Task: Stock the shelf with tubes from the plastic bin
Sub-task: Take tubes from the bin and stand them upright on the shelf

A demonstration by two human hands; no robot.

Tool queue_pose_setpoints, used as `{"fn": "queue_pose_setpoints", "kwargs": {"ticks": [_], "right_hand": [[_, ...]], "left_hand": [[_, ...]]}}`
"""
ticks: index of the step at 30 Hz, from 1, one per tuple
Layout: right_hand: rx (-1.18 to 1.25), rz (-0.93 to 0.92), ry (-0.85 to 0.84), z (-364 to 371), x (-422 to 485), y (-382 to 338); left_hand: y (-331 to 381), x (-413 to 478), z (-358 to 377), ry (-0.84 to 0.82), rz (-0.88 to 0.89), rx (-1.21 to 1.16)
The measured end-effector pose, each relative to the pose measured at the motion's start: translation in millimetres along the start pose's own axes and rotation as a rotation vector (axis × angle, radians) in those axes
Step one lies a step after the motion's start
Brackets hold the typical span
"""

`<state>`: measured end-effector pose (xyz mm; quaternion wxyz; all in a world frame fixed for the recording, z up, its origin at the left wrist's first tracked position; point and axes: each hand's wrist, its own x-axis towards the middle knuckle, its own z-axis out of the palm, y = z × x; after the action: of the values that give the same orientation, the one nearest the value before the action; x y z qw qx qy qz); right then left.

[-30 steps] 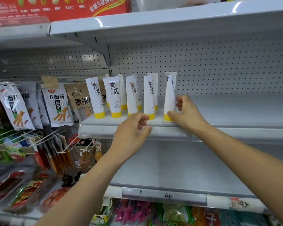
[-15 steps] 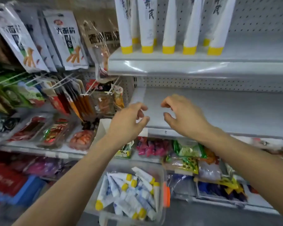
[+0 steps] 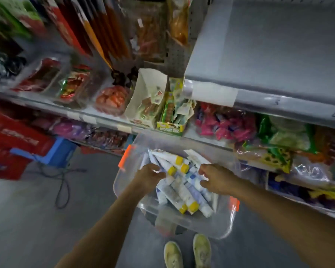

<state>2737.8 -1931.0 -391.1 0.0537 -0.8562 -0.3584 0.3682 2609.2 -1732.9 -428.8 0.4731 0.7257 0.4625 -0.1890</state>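
Two bare hands we log over the clear plastic bin (image 3: 128,180), a rounded-corner tub of glossy see-through plastic with orange clips (image 3: 126,156) on its left and right rims. Our left hand (image 3: 150,176) sits at the bin's left side, fingers curled down onto the tubes (image 3: 182,188); blur keeps us from telling whether it grips one. Our right hand (image 3: 216,178) sits at the right side, fingers bent and spread, touching the pile; a grasp cannot be confirmed.

Contents: a loose heap of slim, smooth white tubes with pale blue print and yellow caps (image 3: 179,160), lying crisscross, caps pointing toward both the far and near rims.

Surroundings: the bin stands on the grey floor (image 3: 46,219) just before the lowest shelving. A bare grey metal shelf (image 3: 278,55) fills the upper right, with a clear price strip along its front edge. Beneath it, crinkly pink packets (image 3: 222,124) and green bags (image 3: 290,134) crowd the lower shelf. To the left, an opened cardboard carton (image 3: 146,99) and shiny red snack trays (image 3: 45,74) sit on a shelf edge. Two pale canvas shoes (image 3: 188,252) show at the near rim of the bin. A dark cable (image 3: 63,182) loops over the floor beside a blue crate (image 3: 54,153).
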Motion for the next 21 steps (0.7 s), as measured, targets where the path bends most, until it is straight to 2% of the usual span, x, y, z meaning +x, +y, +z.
{"fn": "queue_pose_setpoints", "kwargs": {"ticks": [3, 8, 11, 13, 17, 21], "right_hand": [[0.011, -0.005, 0.043, 37.0, 49.6, -1.1], [-0.119, -0.097, 0.183, 75.6, 120.3, -21.2], [-0.245, -0.088, 0.287, 88.7, 150.9, -29.5], [-0.249, -0.042, 0.28, 94.7, 165.9, -30.6], [-0.316, -0.019, 0.285, 102.2, 190.8, -28.8], [-0.294, 0.042, 0.251, 98.0, 189.8, -39.7]], "left_hand": [[-10.9, 25.4, 17.7, 0.025, -0.061, 0.028], [-28.3, 77.5, 42.4, 0.2, 0.013, 0.263], [-38.6, 92.9, 48.6, 0.152, -0.033, 0.642], [-47.6, 98.9, 48.2, 0.11, -0.047, 0.837], [-60.7, 104.2, 46.5, 0.075, 0.034, 1.042], [-58.6, 101.7, 43.0, 0.06, 0.015, 1.104]]}}
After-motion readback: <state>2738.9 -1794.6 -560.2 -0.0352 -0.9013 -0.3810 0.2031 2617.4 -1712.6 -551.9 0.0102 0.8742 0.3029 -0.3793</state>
